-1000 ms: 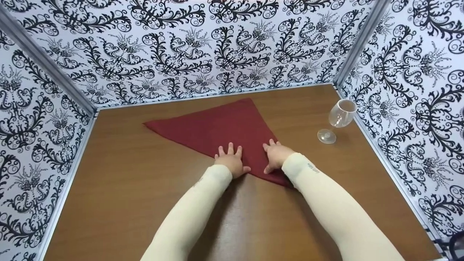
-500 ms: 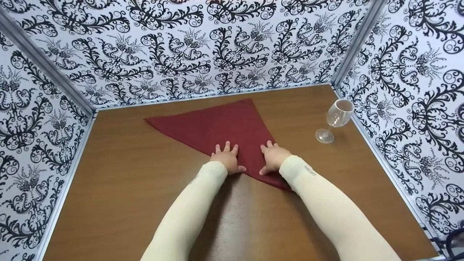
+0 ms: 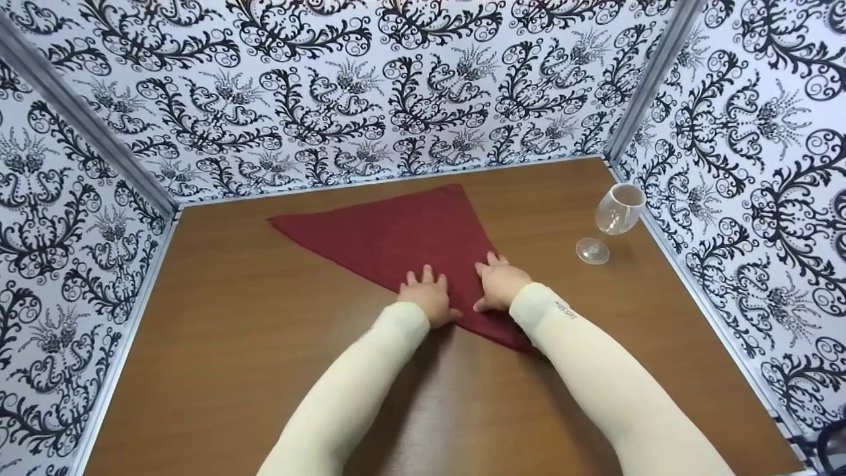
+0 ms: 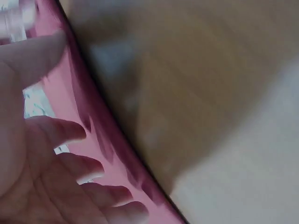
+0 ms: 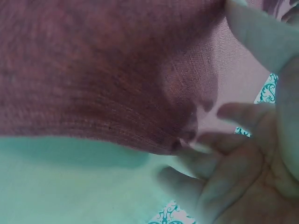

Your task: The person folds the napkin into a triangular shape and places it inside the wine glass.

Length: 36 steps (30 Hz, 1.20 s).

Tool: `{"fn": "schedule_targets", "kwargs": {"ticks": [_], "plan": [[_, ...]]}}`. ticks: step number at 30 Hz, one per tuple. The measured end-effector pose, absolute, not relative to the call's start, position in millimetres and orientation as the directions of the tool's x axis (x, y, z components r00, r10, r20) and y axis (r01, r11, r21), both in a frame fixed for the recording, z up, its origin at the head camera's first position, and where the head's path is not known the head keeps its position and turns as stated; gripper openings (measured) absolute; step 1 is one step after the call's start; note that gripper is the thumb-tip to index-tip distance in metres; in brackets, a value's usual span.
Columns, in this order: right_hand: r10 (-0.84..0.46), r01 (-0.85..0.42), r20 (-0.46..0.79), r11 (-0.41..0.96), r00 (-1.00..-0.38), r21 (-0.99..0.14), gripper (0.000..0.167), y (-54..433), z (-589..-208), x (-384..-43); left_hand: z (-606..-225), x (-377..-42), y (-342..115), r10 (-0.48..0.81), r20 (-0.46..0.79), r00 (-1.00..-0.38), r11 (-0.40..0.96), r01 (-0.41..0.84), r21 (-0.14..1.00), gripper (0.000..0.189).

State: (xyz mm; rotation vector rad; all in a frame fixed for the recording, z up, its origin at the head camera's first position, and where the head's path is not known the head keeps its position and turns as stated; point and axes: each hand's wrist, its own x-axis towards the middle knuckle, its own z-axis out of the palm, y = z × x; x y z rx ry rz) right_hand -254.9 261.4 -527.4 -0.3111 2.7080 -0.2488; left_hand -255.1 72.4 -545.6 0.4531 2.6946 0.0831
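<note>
A dark red cloth napkin [image 3: 403, 231], in a triangle, lies on the brown table. In the head view my left hand [image 3: 426, 301] rests on its near edge with spread fingers. To the right, my right hand [image 3: 503, 284] touches the napkin close to its right edge, fingers apart and thumb toward the left hand. The left wrist view has the relaxed left fingers [image 4: 70, 135] over the napkin's edge [image 4: 88, 102]. In the right wrist view the loosely bent right fingers [image 5: 224, 140] are at the edge of the rippled napkin [image 5: 93, 70].
A clear wine glass [image 3: 618, 215] stands upright on the right side of the table [image 3: 264, 344]. White panels with black scroll patterns [image 3: 344, 99] enclose the back and both sides. Part of a dark curved object [image 3: 831, 446] shows at the lower right corner.
My left hand has slid a little left along the napkin's near edge, then back right toward the other hand. The right hand stays nearly in place; the glass has not moved.
</note>
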Motion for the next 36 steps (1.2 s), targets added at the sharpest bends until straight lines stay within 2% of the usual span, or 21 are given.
{"fn": "schedule_targets", "kwargs": {"ticks": [6,12,27,36], "plan": [[-0.277,-0.179,-0.392,0.946,-0.877,-0.270,0.108,265,-535,-261,-551,-249,81,0.311,-0.376,-0.873,0.950,0.286,0.123,0.107],[-0.267,-0.168,-0.410,0.950,-0.872,-0.262,0.112,268,-542,-264,-549,-251,78,0.330,-0.391,-0.859,0.944,0.299,0.139,0.109],[-0.265,-0.204,-0.379,0.960,-0.886,-0.194,0.107,257,-542,-251,-548,-260,65,0.357,-0.411,-0.839,0.934,0.311,0.175,0.113],[-0.264,-0.193,-0.389,0.958,-0.883,-0.212,0.106,257,-536,-245,-544,-259,62,0.360,-0.426,-0.830,0.933,0.313,0.179,0.113]]}}
